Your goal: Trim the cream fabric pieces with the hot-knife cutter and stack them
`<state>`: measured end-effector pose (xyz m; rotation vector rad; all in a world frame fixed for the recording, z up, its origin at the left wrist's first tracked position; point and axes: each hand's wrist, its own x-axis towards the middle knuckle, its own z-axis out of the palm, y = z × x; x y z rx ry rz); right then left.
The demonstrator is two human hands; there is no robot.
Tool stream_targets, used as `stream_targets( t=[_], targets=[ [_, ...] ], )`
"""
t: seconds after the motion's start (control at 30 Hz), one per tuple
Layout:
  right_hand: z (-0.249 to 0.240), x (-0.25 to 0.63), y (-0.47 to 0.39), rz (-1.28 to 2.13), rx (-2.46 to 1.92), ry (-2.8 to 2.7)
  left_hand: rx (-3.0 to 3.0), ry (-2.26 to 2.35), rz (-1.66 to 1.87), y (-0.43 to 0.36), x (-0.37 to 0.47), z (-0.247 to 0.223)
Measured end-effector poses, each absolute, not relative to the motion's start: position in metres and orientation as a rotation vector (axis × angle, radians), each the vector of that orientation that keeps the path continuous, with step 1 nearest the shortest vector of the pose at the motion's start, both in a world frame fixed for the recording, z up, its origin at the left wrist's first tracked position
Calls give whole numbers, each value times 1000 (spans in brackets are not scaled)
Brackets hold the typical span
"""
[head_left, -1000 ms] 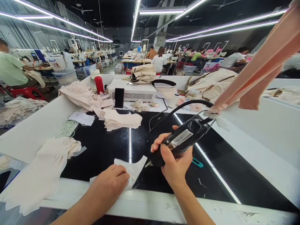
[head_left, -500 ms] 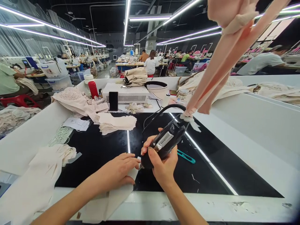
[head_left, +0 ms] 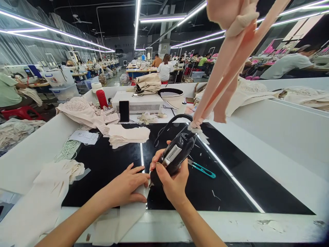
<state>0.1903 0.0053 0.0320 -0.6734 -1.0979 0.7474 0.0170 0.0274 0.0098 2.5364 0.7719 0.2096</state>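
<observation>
At seven o'clock from the black corded tool [head_left: 175,156], which is gripped in the right hand [head_left: 175,187] and tipped nose-down, apparently for control, the pale fabric piece [head_left: 132,216] is pressed flat by the splayed left hand [head_left: 126,187], presumably against shifting.

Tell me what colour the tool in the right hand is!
The tool is black with a silver plate, best seen in the head view.
</observation>
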Motion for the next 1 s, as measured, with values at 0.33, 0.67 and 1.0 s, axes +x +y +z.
stream_targets(
  t=[0.33,0.67,1.0],
  targets=[
    [32,184,5,743,-674,-1128,2537,787,221,28,15,8],
    [39,194,7,738,-687,-1046,2571,801,224,29,16,7],
    [37,191,5,747,-709,-1075,2552,806,215,29,16,8]
  ],
)
